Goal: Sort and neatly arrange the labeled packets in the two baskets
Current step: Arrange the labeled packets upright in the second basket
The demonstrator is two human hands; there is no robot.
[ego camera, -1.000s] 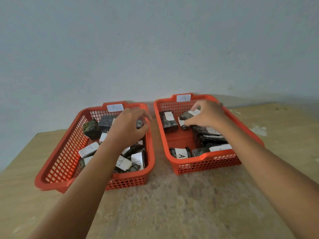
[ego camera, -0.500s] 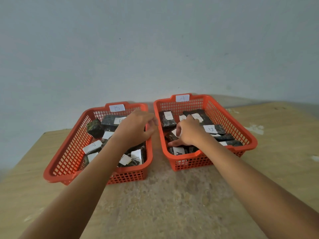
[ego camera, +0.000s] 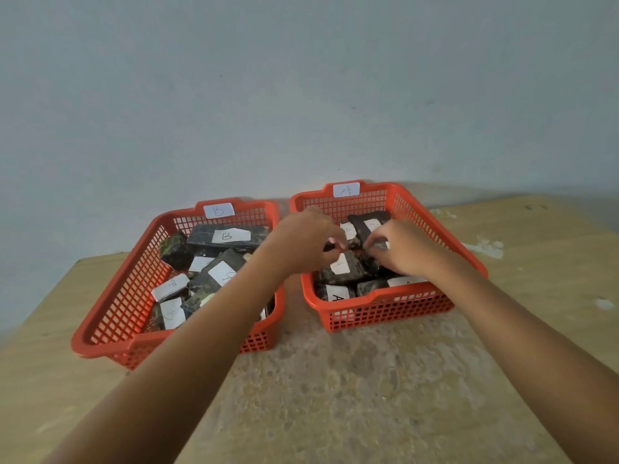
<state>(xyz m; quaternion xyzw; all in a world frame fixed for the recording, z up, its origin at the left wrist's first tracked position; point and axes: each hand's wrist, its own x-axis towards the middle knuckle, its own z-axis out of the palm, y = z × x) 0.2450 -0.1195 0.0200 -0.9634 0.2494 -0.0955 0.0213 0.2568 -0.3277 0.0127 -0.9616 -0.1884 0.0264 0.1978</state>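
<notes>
Orange basket A holds the packets. Both the left hand and right hand curl over them, grip unclear; best lay each flat, label up.

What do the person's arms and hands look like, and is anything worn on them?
Both forearms are bare as far as the frame shows: no sleeves appear. The left hand and the right hand wear no gloves, and no watch, bracelet or ring can be seen. The fingertips are somewhat blurred, so small details cannot be told.
</notes>
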